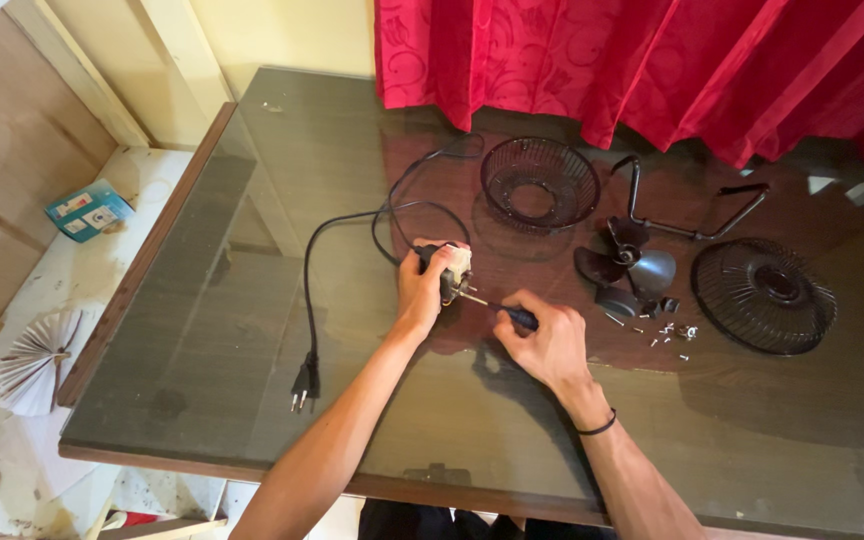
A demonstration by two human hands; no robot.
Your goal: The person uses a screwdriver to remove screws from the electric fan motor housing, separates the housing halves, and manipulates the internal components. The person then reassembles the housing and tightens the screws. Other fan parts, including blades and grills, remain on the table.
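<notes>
The left hand (422, 290) is clamped around a small fan motor (452, 272), holding it against the glass-topped table (252, 330) near the middle of the view. The motor is a compact block, pale cream on its upper face with darker metal beneath, and only the part sticking out past the fingers at 2 o'clock of the hand shows. A black power cord (308, 290) leaves the motor at 11 o'clock, loops once toward the curtain, then runs down to a black plug (302, 385) lying flat at 7 o'clock of the motor, well apart from it.

The right hand (549, 340) is closed on a screwdriver (502, 310) with a dark handle. Its thin shaft points toward 10 o'clock and its tip meets the motor's side, just beside the left thumb. A black band circles the right wrist.

At 1 o'clock of the motor, a round black wire grille (540, 182) sits dished side up. At 3 o'clock lies a dark fan blade (628, 265) with three rounded vanes, and behind it a bent black wire stand (692, 225). A second, flatter grille (764, 295) lies further out at 3 o'clock. Between the blade and that grille, small screws (674, 335) are scattered on the glass, near the right hand's knuckles. A red patterned curtain (652, 60) hangs along the table's far edge at 12 o'clock.
</notes>
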